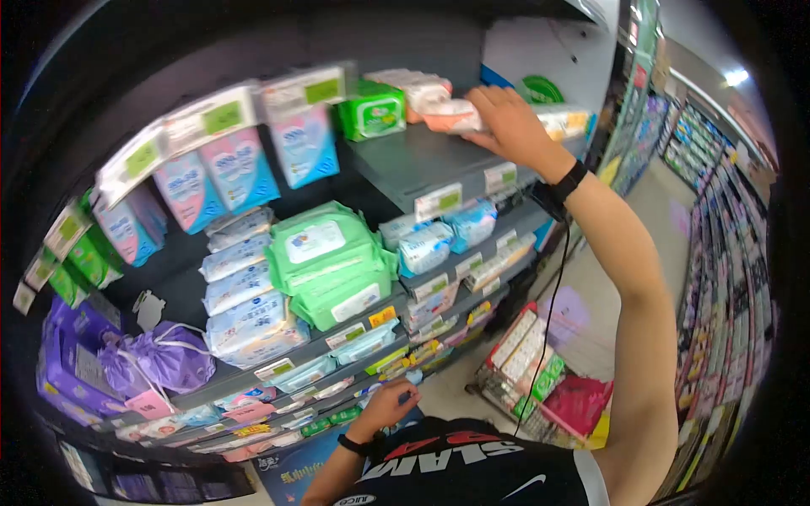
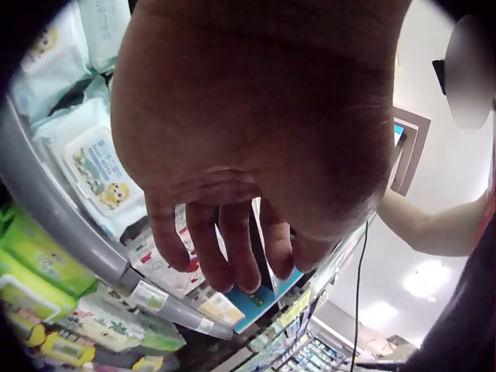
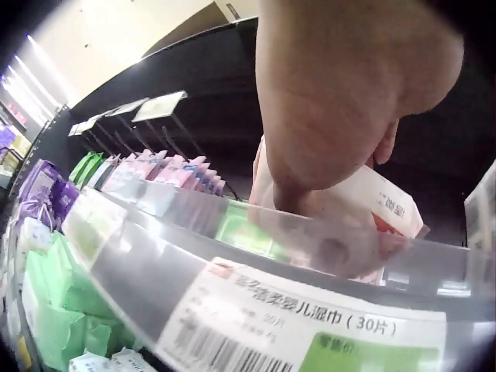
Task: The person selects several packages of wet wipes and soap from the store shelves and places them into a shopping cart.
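While pink wipes pack is gripped by right hand on top shelf, left hand is seen low, loosely curled, empty. Risk: pack toppled off edge if released too near it.

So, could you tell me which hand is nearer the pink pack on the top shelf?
Right: the right hand grips the pink pack; the left hand is far below, by the lower shelves.
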Demonstrator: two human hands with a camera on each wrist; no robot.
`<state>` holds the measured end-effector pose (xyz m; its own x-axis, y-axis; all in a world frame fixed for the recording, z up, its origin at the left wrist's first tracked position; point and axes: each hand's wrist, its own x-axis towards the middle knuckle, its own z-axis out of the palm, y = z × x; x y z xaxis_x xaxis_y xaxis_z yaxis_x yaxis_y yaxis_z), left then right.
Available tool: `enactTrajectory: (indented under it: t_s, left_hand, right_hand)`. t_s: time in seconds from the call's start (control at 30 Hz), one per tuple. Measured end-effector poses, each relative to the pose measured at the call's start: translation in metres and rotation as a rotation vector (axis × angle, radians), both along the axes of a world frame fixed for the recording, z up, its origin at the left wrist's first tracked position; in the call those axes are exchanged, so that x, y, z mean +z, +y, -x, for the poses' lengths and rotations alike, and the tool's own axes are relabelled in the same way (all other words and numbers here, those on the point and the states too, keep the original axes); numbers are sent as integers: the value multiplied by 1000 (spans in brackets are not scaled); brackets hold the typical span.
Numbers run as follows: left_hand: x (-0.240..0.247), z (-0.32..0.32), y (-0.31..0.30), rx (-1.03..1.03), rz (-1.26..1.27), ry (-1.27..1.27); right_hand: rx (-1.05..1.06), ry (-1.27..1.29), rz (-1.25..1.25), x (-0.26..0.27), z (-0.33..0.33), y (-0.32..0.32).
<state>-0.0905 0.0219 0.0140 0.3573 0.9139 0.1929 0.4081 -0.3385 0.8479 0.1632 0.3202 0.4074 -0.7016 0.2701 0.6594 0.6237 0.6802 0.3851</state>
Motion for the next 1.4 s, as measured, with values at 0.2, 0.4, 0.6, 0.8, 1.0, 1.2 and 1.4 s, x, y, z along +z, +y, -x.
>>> enactTrajectory:
  t_s: [0.2,0.4,0.6,0.8,1.0,1.2,1.4]
  left_hand:
    - [-1,-41,28,-245,40,-29]
    - [-4,-90,45,-374,76,-76]
    - [-12,-130,73,-413,377,-489]
    - [-7,-187,88,-535,232,-113]
    - [20,-236,85,-438,-36,-140]
    - [38,-262,94,-587,-239,0]
    - [42,-281,107,-435,-199,-29]
  right_hand:
    - [120,102,-256,-11,-39,-79]
    - [79,936,369,-139,-82,-208]
    - [87,2475,1563,-331,-113,-241]
    - [133,2540,1949,-441,-150,-285]
    - [286,2376,2000,-409,-171,-267]
    - [406,2190,2025,-422,-205,-258]
    - [1138,2317,2021,-439,-215,-258]
